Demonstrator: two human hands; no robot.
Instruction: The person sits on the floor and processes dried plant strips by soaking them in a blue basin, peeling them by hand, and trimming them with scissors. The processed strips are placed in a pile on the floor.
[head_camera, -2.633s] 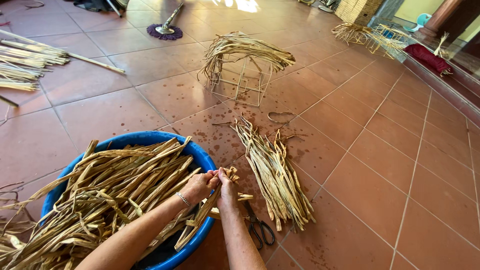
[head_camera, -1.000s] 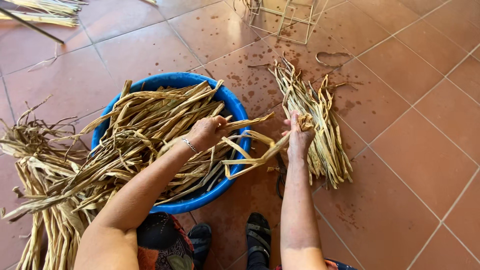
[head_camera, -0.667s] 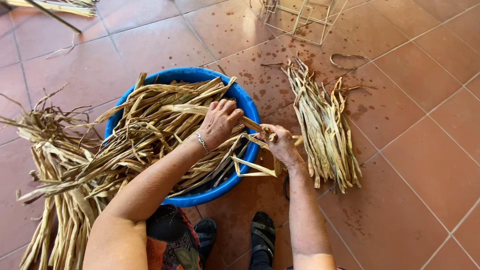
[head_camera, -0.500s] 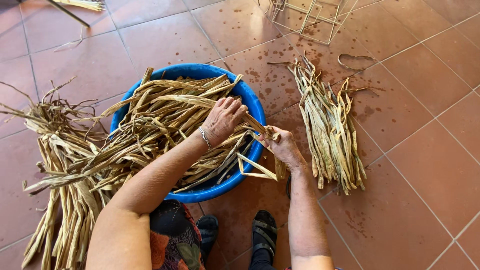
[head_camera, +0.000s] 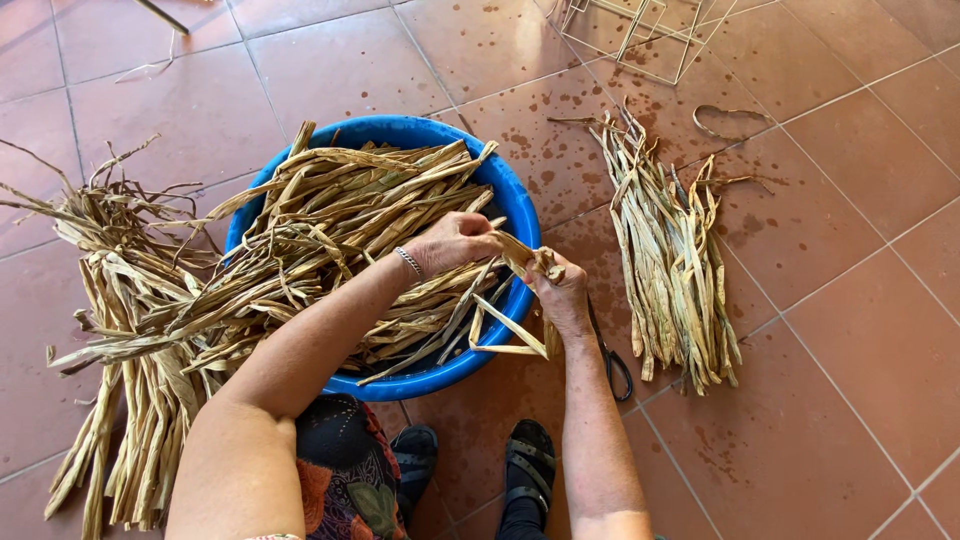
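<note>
While crouching over a blue basin (head_camera: 520, 215), a person is gripping a dried leaf strip (head_camera: 520, 258).
Left hand (head_camera: 455, 243) and right hand (head_camera: 560, 292) are both pinching it.

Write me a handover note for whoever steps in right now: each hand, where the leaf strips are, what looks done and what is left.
Left hand: over the blue basin, grip shut on a dried leaf strip.
Right hand: at the basin's rim, grip shut on the same strip, which runs between both hands.
Basin: piled with loose tangled strips.
Done: a straightened bundle lies on the tiles to the right.
Left: the basin pile, plus a rough heap on the floor to the left.
Scissors lie on the floor beside the right wrist, partly hidden.
</note>
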